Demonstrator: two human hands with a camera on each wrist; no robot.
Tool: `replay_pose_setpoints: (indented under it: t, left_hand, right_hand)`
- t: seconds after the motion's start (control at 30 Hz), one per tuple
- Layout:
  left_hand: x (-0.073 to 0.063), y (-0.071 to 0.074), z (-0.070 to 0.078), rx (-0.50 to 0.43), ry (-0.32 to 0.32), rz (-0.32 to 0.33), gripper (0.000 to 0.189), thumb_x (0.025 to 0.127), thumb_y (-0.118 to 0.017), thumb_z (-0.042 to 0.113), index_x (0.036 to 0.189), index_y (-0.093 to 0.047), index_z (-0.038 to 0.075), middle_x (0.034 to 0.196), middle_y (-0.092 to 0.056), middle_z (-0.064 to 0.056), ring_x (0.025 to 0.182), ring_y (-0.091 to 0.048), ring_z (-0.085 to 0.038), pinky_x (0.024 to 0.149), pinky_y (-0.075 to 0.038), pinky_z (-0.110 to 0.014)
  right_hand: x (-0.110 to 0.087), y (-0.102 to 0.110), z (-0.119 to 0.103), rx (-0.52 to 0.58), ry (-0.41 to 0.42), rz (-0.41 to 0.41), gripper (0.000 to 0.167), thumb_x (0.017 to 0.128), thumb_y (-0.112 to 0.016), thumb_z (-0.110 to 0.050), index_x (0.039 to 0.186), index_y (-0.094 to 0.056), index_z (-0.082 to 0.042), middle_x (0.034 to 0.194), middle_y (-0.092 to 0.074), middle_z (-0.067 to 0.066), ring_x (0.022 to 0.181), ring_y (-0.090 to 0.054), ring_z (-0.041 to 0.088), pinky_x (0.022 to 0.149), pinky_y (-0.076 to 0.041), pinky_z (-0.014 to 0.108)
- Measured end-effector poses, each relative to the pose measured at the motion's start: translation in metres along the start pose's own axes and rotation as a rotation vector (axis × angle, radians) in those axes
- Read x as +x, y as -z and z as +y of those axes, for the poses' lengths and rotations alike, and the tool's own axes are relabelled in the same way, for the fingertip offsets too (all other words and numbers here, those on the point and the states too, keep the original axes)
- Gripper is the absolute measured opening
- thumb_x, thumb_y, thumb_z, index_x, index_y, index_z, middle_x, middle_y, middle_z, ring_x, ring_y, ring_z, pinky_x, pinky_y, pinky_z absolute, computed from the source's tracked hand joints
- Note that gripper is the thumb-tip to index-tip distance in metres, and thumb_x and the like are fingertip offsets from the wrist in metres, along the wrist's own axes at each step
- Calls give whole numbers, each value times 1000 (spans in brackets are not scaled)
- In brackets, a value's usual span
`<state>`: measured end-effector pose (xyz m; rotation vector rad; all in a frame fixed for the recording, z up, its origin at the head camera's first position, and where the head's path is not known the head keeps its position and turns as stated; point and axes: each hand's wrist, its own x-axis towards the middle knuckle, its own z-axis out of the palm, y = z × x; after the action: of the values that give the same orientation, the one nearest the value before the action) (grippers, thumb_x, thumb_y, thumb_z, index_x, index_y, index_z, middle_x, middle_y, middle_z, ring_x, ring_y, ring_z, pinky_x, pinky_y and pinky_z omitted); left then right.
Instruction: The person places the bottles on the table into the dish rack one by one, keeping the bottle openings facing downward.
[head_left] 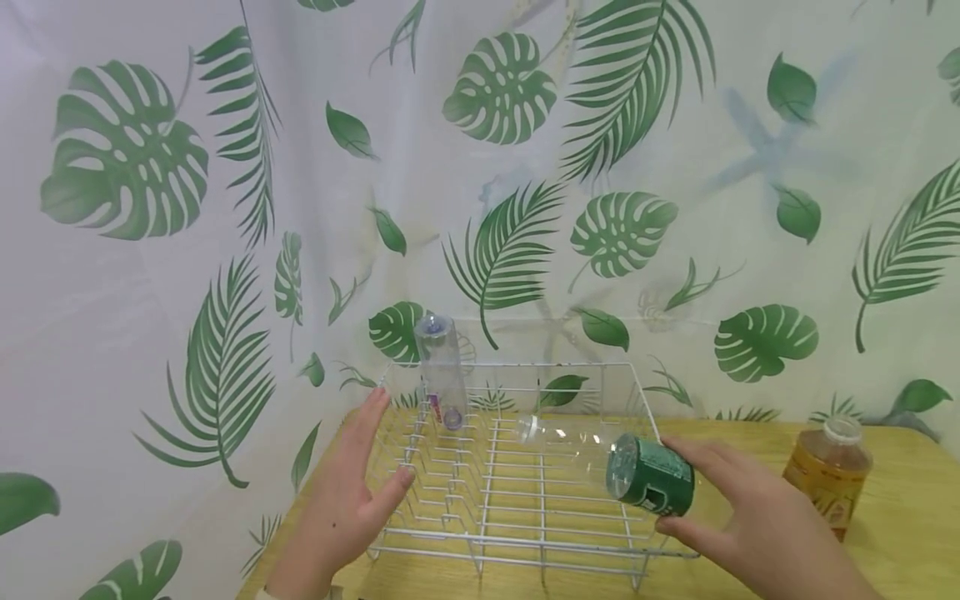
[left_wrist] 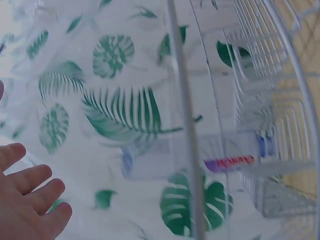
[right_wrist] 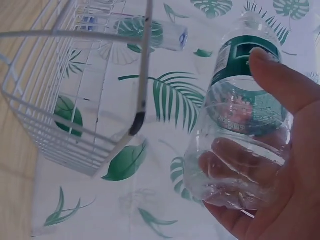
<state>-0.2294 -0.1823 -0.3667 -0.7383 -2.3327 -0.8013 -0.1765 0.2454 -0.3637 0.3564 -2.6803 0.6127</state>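
Observation:
My right hand (head_left: 765,521) grips a clear plastic bottle with a green label (head_left: 663,479), thumb on one side and fingers on the other. The bottle lies tilted over the right part of a white wire dish rack (head_left: 540,540), its neck pointing left. In the right wrist view, the thumb presses near the label of the bottle (right_wrist: 245,112). Beside the rack's left edge is my left hand (head_left: 348,496), fingers spread and holding nothing. A clear cylindrical container (head_left: 442,367) stands upright at the rack's back left; its purple-red label shows in the left wrist view.
An amber bottle (head_left: 828,471) with a light-coloured top stands on the wooden table (head_left: 900,533), right of the rack. Behind the table hangs a white curtain (head_left: 480,175) printed with green leaves. Upright wire prongs (head_left: 457,504) line the rack's left half.

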Motion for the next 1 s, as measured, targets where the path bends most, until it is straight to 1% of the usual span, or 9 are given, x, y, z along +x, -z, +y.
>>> replay_pose_setpoints:
  t: [0.1,0.27,0.37,0.53,0.6,0.7,0.73,0.87,1.0]
  left_hand:
    - [2,-6,20,79,-138,13,80,97,-61,44,162,-23,16,166,-24,-5,150,-26,-29,115,-30,-58]
    - [11,-22,50,146,-351,33,80,100,-49,60,158,-33,7,163,-30,-11,148,-30,-33,117,-28,-54]
    - [17,-33,66,164,-421,-6,83,97,-57,58,158,-32,7,164,-28,-11,149,-29,-32,115,-33,-54]
    - [18,-53,84,146,-436,-118,98,85,-77,52,160,-28,12,165,-26,-7,151,-24,-25,115,-35,-48]
    - [17,-59,88,150,-446,-156,99,83,-79,52,159,-31,12,163,-30,-7,151,-25,-24,116,-35,-46]
    - [13,-67,90,180,-474,-207,95,86,-76,54,158,-32,10,160,-36,-8,149,-29,-23,115,-35,-43]
    - [13,-69,91,181,-476,-224,94,87,-74,55,158,-32,10,160,-37,-8,149,-30,-23,115,-36,-42]
    - [11,-74,91,234,-492,-224,92,90,-69,59,158,-31,10,156,-43,-6,143,-39,-22,112,-40,-39]
    - [11,-77,91,279,-480,-189,90,86,-73,59,154,-39,10,149,-49,-4,134,-49,-20,107,-45,-36]
  right_hand:
    - [-2,-1,-8,-43,45,10,89,73,-69,-77,145,-56,-26,133,-63,10,114,-62,40,77,-56,62]
    - [-1,-6,-17,-87,203,96,84,72,-83,-63,144,-58,-26,127,-66,2,106,-65,32,78,-58,56]
    - [4,-12,-21,-121,321,170,84,71,-84,-62,143,-59,-25,122,-68,-2,100,-67,28,78,-58,54]
    - [8,-25,-26,-141,490,264,78,80,-69,-72,138,-63,-20,122,-67,-6,97,-67,21,78,-57,48]
    - [7,-30,-28,-151,515,266,77,83,-63,-75,136,-65,-20,122,-67,-6,98,-66,19,78,-58,47]
    - [5,-35,-30,-170,514,256,78,83,-57,-78,135,-66,-20,123,-66,-7,99,-65,17,78,-58,46]
    - [5,-35,-30,-178,513,255,78,85,-52,-78,134,-66,-20,123,-66,-8,100,-65,17,79,-58,46]
    - [5,-37,-34,-176,557,275,77,88,-46,-77,133,-67,-17,123,-66,-7,101,-64,18,80,-57,46]
    - [8,-38,-37,-157,606,304,74,90,-48,-74,132,-67,-16,124,-66,-4,102,-64,19,80,-55,47]
